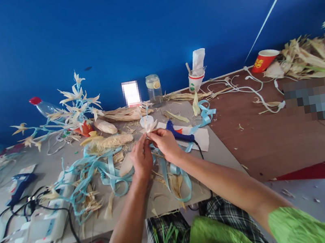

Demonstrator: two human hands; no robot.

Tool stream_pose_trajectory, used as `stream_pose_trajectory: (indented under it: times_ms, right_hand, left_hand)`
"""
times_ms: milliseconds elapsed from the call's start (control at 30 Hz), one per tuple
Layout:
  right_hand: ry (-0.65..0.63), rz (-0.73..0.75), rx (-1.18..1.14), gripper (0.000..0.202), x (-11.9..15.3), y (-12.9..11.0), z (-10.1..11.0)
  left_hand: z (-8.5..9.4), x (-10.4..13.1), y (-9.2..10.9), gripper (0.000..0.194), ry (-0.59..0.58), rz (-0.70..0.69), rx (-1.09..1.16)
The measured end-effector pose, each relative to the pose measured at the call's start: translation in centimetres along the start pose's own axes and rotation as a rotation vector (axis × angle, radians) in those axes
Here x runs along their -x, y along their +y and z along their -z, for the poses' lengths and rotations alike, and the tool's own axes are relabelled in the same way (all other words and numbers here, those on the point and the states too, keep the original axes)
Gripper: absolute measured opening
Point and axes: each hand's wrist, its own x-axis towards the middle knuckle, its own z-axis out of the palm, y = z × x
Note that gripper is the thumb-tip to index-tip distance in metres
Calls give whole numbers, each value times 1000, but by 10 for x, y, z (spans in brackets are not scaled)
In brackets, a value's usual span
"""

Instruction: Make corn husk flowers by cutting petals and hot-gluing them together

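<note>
"What lines the back of the surface [222,157]?"
"Left to right: a capped bottle [47,108], the husk-flower arrangement [69,95] partly before it, a lidded jar [155,94], a paper cup [196,83]."
"And the middle?"
"A glue gun [179,133] on a paper sheet [202,139], right of the husk flower [150,127]; ribbons [111,171] lie left of both."
"Far left?"
"A second glue gun [21,187], left of the power strip [57,220]."
"Far right?"
"A husk pile [306,57]."
</note>
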Motion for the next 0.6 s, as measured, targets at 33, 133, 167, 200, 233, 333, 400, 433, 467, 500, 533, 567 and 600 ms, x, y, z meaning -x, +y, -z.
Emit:
stream_pose_trajectory:
  times_ms: [33, 133, 167, 200, 233, 333, 400, 433, 467, 500, 533, 567, 600]
  right_hand:
    - [9, -2, 11, 23, -1, -1, 2]
    - [11, 13, 78, 24, -4, -4, 8]
    - [-5, 20, 108, 24, -4, -5, 9]
    - [-30, 23, 137, 24, -4, -6, 10]
    - [-64, 23, 162, 23, -4, -7, 11]
    - [-154, 33, 215, 21, -2, -11, 10]
    - [-188, 51, 257, 19, -1, -12, 11]
    - [-201, 56, 278, 18, -1, -12, 12]
    - [-215, 55, 292, 17, -2, -12, 13]
    - [-228, 51, 299, 17, -3, -11, 14]
    - [-237, 46, 302, 16, -5, -10, 15]
    - [-238, 44, 307, 16, -6, -9, 16]
    - [-232, 48, 324, 15, -8, -8, 18]
  left_hand:
    - [0, 0, 4, 26, 5, 75, 134]
    - [0, -5, 14, 30, 50, 306, 554]
    - [0, -7, 15, 30, 79, 369, 652]
    - [1, -10, 15, 29, 87, 437, 717]
    - [1, -12, 14, 29, 73, 509, 768]
    - [3, -17, 12, 28, -24, 632, 883]
    - [4, -17, 11, 27, -90, 652, 909]
    - [4, -17, 11, 27, -98, 652, 902]
    - [5, -17, 11, 28, -91, 649, 884]
    - [5, -16, 10, 29, -80, 645, 861]
    - [5, -16, 9, 30, -71, 642, 837]
    - [4, -15, 8, 31, -67, 637, 817]
    - [3, -15, 7, 31, -69, 629, 799]
